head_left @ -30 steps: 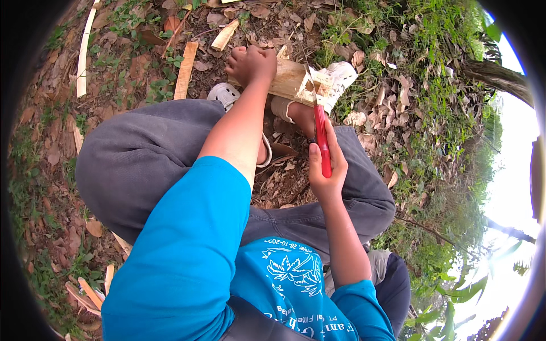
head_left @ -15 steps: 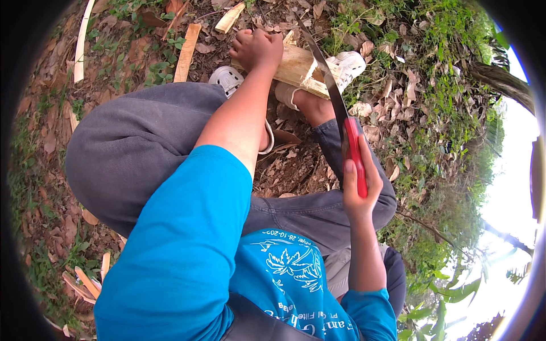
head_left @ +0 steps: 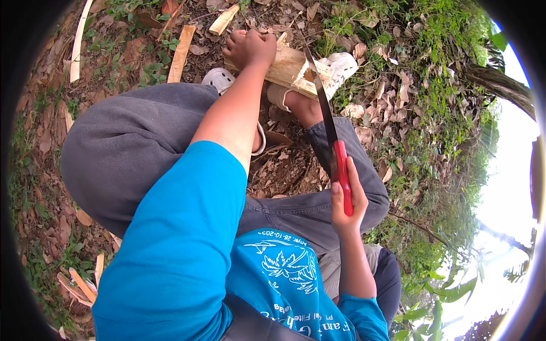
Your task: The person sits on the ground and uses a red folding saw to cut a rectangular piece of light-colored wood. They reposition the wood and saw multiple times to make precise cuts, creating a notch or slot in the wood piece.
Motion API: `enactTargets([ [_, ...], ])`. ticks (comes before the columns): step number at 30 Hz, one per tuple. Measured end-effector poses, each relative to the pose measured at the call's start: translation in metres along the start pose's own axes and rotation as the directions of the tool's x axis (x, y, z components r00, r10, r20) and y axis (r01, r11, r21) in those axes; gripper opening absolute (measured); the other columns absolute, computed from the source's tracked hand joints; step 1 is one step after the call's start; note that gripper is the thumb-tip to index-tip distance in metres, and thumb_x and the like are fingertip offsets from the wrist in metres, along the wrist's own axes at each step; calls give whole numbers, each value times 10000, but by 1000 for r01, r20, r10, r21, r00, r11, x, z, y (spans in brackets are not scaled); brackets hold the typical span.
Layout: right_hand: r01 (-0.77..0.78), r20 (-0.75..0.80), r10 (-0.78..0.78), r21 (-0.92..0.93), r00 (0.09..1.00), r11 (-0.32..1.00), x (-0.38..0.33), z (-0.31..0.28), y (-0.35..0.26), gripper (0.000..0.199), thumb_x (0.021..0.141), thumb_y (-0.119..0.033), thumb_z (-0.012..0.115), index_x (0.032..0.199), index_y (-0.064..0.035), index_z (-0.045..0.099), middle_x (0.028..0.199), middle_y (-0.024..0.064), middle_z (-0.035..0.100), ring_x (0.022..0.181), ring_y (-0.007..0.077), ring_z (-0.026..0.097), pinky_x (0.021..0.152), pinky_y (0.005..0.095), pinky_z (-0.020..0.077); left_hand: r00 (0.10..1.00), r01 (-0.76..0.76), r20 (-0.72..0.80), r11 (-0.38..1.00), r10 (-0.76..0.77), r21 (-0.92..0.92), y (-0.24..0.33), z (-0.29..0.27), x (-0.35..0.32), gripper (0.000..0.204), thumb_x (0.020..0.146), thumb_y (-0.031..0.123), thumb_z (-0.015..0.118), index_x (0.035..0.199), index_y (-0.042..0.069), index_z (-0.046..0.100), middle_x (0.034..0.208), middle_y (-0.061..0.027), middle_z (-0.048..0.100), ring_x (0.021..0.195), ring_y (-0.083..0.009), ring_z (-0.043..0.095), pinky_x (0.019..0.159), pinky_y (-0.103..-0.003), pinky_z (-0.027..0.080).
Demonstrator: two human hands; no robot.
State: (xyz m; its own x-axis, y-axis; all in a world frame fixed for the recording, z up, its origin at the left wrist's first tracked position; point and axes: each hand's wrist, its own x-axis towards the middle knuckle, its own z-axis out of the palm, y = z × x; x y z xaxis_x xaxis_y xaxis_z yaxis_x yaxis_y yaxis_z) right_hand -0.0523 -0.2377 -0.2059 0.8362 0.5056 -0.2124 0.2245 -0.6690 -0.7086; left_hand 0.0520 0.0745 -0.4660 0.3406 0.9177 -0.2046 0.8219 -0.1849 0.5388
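Observation:
My right hand (head_left: 348, 196) is wrapped round the red handle of a hand saw (head_left: 324, 105), its thumb along one side. The long dark blade points away from me and lies across a pale, rough-split piece of wood (head_left: 289, 67) near its right end. Beside the blade the wood has a torn, splintered notch. My left hand (head_left: 250, 50) is closed on the left end of the wood; the fingertips are partly hidden. The wood lies across my feet, against the white clog (head_left: 341, 68) on the right.
My bent legs in grey trousers (head_left: 131, 136) frame the work. Dry leaves and soil (head_left: 290, 170) cover the ground. A flat wood strip (head_left: 182, 54), a short offcut (head_left: 223, 20) and a thin pale strip (head_left: 79, 42) lie at the far left. Split sticks (head_left: 82, 287) are at the near left.
My right hand has drawn the saw back toward me and slightly left, so its handle sits lower in view. The left hand still holds the wood in the same way.

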Motion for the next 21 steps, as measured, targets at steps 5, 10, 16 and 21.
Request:
enactTargets([
  [5, 71, 6, -71, -29, 997, 997, -11, -22, -22, 531, 970, -121, 633, 1479, -16, 524, 1251, 188, 706, 1044, 170, 694, 935, 288, 499, 999, -32, -38, 999, 31, -18, -7, -3, 0, 344, 835, 471, 580, 978, 217, 762, 1369, -92, 543, 1296, -310, 464, 1100, -487, 281],
  [10, 259, -80, -261, -28, 962, 965, 93, 62, -3, 536, 955, -90, 655, 1473, -41, 528, 1145, 171, 717, 879, 118, 644, 831, 260, 504, 999, -49, -7, 997, 49, -65, 12, -7, -5, 392, 855, 447, 575, 1016, 147, 769, 1321, -127, 559, 1254, -304, 477, 1085, -487, 290],
  [16, 190, -110, -177, 128, 978, 973, 86, 55, 8, 544, 972, -95, 652, 1493, -30, 508, 1291, 186, 688, 1120, 174, 658, 988, 294, 477, 999, -9, -54, 997, 5, -80, 6, -11, 3, 380, 844, 418, 573, 1023, 146, 769, 1320, -123, 557, 1251, -302, 474, 1105, -472, 280],
  [21, 85, 3, -85, 47, 996, 995, 60, 20, -1, 558, 992, -138, 647, 1514, -31, 484, 1308, 148, 677, 1129, 152, 636, 978, 287, 475, 1000, -2, 0, 999, 2, -38, 2, -13, -5, 402, 856, 394, 545, 1085, 136, 752, 1329, -124, 554, 1263, -300, 472, 1099, -472, 285],
])
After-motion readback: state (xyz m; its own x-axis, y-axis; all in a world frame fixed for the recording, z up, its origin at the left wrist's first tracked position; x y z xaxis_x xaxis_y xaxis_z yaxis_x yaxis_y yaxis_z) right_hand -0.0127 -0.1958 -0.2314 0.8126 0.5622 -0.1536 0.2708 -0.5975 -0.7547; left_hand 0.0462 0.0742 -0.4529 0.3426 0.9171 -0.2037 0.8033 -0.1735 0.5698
